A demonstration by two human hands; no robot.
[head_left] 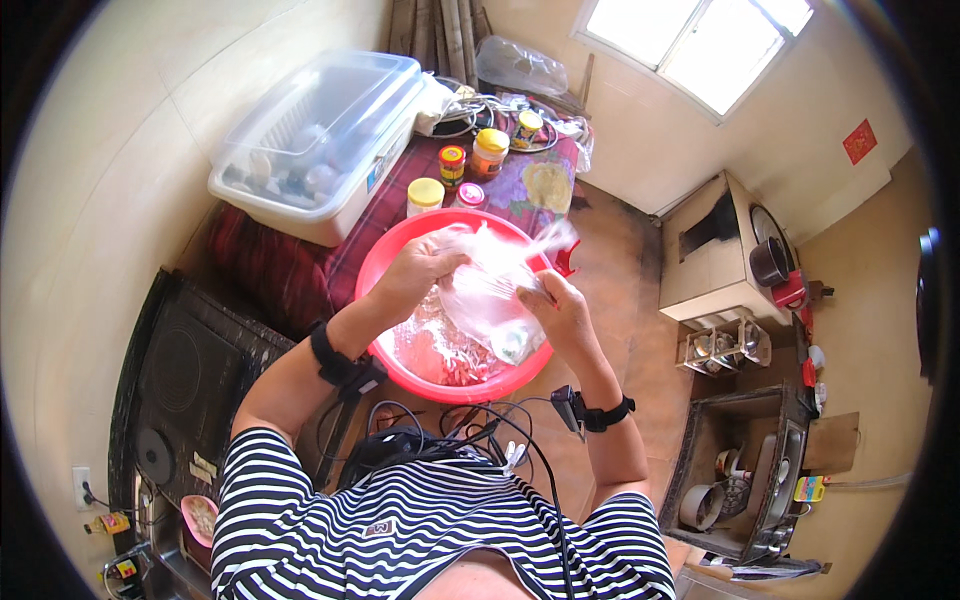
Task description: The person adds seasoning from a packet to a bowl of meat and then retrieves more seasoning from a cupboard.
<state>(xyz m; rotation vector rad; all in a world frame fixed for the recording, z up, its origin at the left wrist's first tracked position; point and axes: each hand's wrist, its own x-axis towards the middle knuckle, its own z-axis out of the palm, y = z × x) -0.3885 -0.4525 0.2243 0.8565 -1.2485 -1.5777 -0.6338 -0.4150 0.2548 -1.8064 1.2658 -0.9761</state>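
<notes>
A thin translucent plastic bag [487, 296] is stretched between my two hands, above a large red plastic basin [371, 259]. My left hand [427, 270] pinches the bag's left side between thumb and fingers. On the other side, my right hand [559, 307] grips its right edge near the basin's rim. Something pale with green marks [514, 343] shows in the bag's lower part, too blurred to name. In the basin lie pinkish food pieces [469, 367] in strips and a whitish, shiny layer [420, 345]. The bag hides the basin's middle.
Several lidded jars [489, 154] stand behind the basin on a red patterned tablecloth [300, 277]. A clear-lidded storage box [322, 150] sits at the back left. Black cables [487, 427] hang before me. At left is a dark cooktop counter [187, 360]; at right, a sink [727, 480] with pots.
</notes>
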